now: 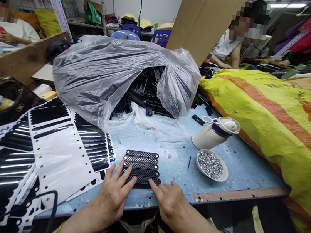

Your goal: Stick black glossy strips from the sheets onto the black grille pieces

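Several black perforated plastic strips (140,165) lie side by side in a stack-like row on the blue table before me, with small silvery pieces at their ends. My left hand (113,190) rests at their left ends, its fingers spread and holding nothing. At the right end of the nearest strip, my right hand (170,201) presses with a stretched-out index finger, while its other fingers curl loosely. To the right, a white bowl (225,177) holds many small shiny metal pieces. A small dark pin-like piece (189,163) lies left of the bowl.
A large clear plastic bag (92,72) of black parts stands behind. Printed black-and-white sheets (56,152) cover the left side. A white lidded cup (209,137) and a bulging yellow sack (262,105) are right. One person (226,49) sits behind cardboard, another (22,30) at left.
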### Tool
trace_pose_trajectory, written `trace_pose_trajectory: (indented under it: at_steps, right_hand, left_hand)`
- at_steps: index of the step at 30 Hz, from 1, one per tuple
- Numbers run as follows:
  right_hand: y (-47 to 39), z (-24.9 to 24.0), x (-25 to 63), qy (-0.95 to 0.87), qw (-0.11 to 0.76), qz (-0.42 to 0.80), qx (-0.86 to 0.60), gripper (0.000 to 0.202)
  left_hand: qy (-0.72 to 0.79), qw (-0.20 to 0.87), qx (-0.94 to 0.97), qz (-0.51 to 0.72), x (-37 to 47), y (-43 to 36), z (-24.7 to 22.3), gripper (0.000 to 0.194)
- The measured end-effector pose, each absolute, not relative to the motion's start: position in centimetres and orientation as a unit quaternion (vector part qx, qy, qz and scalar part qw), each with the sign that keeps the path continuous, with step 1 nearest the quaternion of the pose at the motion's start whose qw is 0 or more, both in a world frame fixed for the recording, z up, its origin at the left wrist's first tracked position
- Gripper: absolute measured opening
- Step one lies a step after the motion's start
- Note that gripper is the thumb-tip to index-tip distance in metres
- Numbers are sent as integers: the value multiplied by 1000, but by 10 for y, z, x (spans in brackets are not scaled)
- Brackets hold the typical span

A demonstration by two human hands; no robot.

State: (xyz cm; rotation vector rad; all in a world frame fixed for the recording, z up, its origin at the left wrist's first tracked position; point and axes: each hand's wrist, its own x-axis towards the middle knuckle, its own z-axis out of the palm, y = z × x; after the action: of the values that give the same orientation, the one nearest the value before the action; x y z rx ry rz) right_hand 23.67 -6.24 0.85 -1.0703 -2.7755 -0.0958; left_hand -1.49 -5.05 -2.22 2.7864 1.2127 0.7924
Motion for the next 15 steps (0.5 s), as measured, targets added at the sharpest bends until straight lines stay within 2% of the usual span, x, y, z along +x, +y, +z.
trace_pose_trajectory:
  at_steps: [15]
  right_hand:
    - [-68, -20, 265, -910, 96, -69, -397, 64]
  left_hand:
    - [383, -10, 890, 247, -16, -50, -24, 61]
